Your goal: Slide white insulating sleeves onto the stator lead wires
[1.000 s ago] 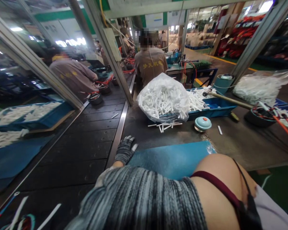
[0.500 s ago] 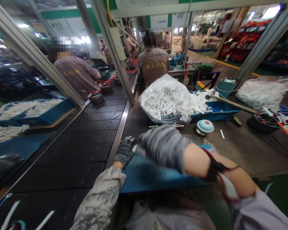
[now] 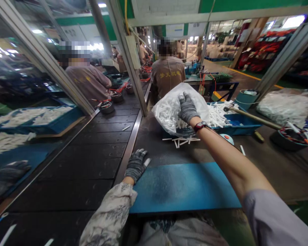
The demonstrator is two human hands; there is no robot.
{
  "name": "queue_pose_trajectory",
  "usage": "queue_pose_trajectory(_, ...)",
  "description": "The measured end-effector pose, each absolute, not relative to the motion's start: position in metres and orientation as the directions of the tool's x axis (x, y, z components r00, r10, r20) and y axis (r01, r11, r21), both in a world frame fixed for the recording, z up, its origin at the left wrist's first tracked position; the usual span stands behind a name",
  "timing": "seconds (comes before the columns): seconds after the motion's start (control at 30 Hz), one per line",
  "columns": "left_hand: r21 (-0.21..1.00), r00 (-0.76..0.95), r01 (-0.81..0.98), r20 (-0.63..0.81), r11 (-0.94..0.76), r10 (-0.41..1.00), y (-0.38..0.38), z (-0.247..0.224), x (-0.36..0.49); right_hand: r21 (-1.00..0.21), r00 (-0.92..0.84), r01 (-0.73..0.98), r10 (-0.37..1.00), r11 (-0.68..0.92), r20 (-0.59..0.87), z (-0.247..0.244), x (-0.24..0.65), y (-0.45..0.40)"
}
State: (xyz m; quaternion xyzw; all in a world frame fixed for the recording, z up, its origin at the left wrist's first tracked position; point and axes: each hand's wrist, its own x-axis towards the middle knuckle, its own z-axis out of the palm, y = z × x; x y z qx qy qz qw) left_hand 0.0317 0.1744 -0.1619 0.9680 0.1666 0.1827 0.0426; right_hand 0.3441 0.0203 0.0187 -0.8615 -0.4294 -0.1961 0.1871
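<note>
A grey striped glove covers my left hand (image 3: 137,164), which lies with fingers spread at the metal edge of the conveyor, by the corner of a blue mat (image 3: 179,186). My right hand (image 3: 188,107), gloved too, is stretched out to a clear plastic bag (image 3: 164,114) full of short white tubes. Its fingertips point up, apart, over the bag's opening, and nothing shows in them. Several loose white tubes (image 3: 178,141) lie on the table in front of the bag. Behind my right forearm, a blue round container (image 3: 227,138) is partly hidden.
The dark conveyor (image 3: 92,153) runs along the left. Blue trays (image 3: 56,119) of white tubes and another person's gloved hand (image 3: 10,176) are beyond it. A long-handled tool (image 3: 256,118) lies at right. Two people sit ahead.
My right hand has moved from above the mat, near my left hand, forward to the bag. More loose tubes show before the bag. My left hand has stayed by the conveyor edge.
</note>
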Motion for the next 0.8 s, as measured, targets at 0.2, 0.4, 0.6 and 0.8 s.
queue_pose_trajectory(0.2,0.158,0.87,0.296,0.363,-0.942,0.334,0.176,-0.164,0.031,-0.078,0.627,0.752,0.675,-0.654,0.39,0.038,0.355,0.037)
queue_pose_trajectory(0.4,0.161,0.868,0.301,0.361,-0.94,0.34,0.176,-0.164,0.032,0.03,0.697,0.66,0.627,-0.751,0.347,0.04,0.349,0.041)
queue_pose_trajectory(0.6,0.155,0.868,0.3,0.365,-0.941,0.337,0.176,-0.163,0.032,0.007,0.73,0.653,0.631,-0.757,0.262,0.042,0.347,0.04)
queue_pose_trajectory(0.8,0.152,0.868,0.296,0.368,-0.943,0.332,0.175,-0.164,0.031,0.008,0.73,0.656,0.637,-0.755,0.248,0.041,0.332,0.032)
